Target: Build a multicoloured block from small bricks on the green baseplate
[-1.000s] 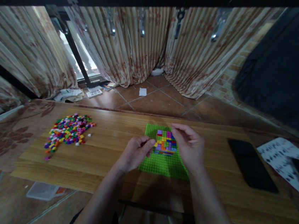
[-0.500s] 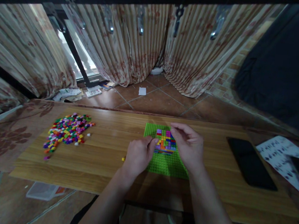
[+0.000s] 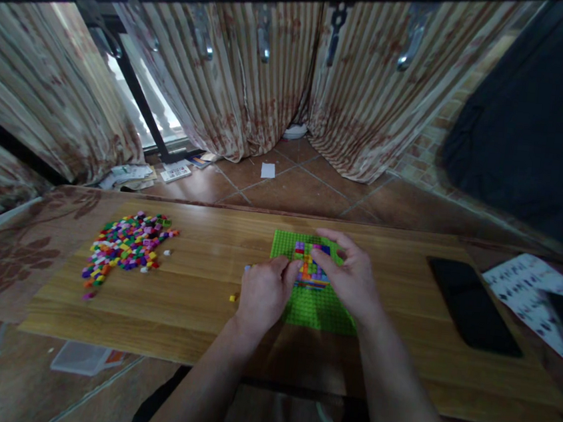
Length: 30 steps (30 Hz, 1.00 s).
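A green baseplate [image 3: 318, 317] lies on the wooden table, carrying a block of multicoloured toy bricks [image 3: 312, 268] near its middle. My left hand [image 3: 265, 293] is over the plate's left edge, fingers curled, with the thumb tip at the left side of the built bricks. Whatever those fingers may hold is hidden. Above the right part of the bricks is my right hand [image 3: 355, 276], thumb and forefinger apart, with no piece visible between them. A small yellow brick [image 3: 233, 298] sits on the table left of my left hand.
Many loose coloured bricks [image 3: 129, 245] are heaped at the table's left. On the right lies a black tablet-like slab [image 3: 473, 305], beside a printed sheet [image 3: 529, 291] under another dark object. A clear plastic box [image 3: 79, 357] rests on the floor.
My right hand's thumb and forefinger have spread apart, and the thumb has moved left over the bricks. The left hand has shifted slightly right. A light blue piece now shows beside it.
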Each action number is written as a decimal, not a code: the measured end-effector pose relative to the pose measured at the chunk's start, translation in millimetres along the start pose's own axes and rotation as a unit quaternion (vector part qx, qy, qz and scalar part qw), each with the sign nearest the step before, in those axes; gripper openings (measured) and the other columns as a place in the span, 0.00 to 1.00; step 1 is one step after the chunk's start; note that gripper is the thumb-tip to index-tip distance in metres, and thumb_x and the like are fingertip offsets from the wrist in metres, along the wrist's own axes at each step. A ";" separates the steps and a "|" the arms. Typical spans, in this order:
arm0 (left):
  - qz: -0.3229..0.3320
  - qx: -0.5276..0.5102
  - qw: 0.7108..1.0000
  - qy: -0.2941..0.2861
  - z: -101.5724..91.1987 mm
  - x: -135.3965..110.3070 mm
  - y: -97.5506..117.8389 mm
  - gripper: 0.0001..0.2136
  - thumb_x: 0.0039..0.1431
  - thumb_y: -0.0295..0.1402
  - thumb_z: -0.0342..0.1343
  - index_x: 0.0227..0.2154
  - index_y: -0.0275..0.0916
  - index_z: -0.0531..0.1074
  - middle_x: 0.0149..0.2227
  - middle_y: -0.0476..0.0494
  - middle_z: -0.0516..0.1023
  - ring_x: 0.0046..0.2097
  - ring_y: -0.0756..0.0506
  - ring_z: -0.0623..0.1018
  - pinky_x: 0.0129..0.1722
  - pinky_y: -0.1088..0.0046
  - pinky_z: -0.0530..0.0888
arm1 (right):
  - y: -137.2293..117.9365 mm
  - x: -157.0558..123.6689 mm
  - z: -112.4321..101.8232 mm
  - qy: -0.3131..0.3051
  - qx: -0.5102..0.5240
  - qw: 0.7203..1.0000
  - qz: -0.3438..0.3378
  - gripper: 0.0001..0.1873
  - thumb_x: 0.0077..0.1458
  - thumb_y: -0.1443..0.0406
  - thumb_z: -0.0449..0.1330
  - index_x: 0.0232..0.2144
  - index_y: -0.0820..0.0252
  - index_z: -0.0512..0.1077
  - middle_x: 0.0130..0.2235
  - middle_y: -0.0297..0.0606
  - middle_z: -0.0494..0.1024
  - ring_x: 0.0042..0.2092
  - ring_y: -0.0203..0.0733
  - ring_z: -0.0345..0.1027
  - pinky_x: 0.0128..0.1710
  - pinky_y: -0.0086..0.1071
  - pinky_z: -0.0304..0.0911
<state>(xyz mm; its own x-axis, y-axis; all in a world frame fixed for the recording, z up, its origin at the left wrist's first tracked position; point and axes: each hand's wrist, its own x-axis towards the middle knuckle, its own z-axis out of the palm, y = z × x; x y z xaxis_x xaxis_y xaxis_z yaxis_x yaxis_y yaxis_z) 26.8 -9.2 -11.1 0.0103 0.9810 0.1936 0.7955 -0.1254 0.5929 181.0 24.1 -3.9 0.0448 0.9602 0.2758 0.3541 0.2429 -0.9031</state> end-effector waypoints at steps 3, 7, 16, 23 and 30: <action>-0.004 -0.070 0.998 0.005 0.3 0.1 -2.4 0.20 0.62 0.44 0.50 0.19 0.39 0.68 0.18 0.48 0.68 0.21 0.50 0.66 0.25 0.73 0.53 | -1.1 -1.2 -2.4 -0.069 -0.020 0.997 0.029 0.27 0.47 0.62 0.65 0.52 0.56 0.71 0.51 0.43 0.75 0.52 0.50 0.69 0.55 0.50 0.60; -0.020 -0.139 0.990 -0.008 -0.2 1.9 -4.2 0.21 0.61 0.46 0.51 0.18 0.38 0.68 0.17 0.51 0.64 0.21 0.51 0.63 0.24 0.74 0.53 | 1.6 -3.0 -0.3 -0.097 -0.007 0.994 0.058 0.34 0.43 0.63 0.67 0.54 0.53 0.68 0.50 0.42 0.76 0.50 0.50 0.70 0.52 0.49 0.63; -0.113 -0.266 0.957 -0.029 12.4 7.8 -10.2 0.21 0.55 0.50 0.54 0.19 0.36 0.70 0.17 0.54 0.62 0.21 0.53 0.60 0.21 0.76 0.54 | 6.4 -3.9 5.7 -0.082 0.042 0.991 0.098 0.28 0.42 0.64 0.66 0.49 0.54 0.72 0.42 0.39 0.78 0.42 0.47 0.73 0.48 0.46 0.66; -0.114 -0.317 0.942 0.001 20.3 9.7 -8.7 0.18 0.54 0.47 0.56 0.20 0.36 0.71 0.19 0.53 0.67 0.23 0.52 0.64 0.23 0.76 0.59 | 7.3 -4.6 6.6 -0.052 -0.018 0.996 0.072 0.26 0.42 0.64 0.64 0.48 0.53 0.73 0.46 0.40 0.76 0.46 0.48 0.71 0.51 0.48 0.64; -0.112 -0.365 0.924 0.011 24.2 9.7 -7.0 0.15 0.56 0.44 0.56 0.25 0.37 0.71 0.21 0.53 0.68 0.24 0.52 0.66 0.25 0.77 0.63 | 8.5 -3.5 7.6 -0.046 -0.070 0.996 0.022 0.22 0.48 0.61 0.63 0.47 0.54 0.74 0.47 0.42 0.76 0.47 0.49 0.70 0.51 0.48 0.64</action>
<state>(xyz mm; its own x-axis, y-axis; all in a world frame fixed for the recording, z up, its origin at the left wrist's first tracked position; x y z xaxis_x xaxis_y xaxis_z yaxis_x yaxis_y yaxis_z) 36.1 4.8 -32.2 -0.1233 0.9923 0.0133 0.1559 0.0062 0.9878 176.8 23.9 -15.1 -0.0212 0.9796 0.1996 0.4815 0.1850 -0.8567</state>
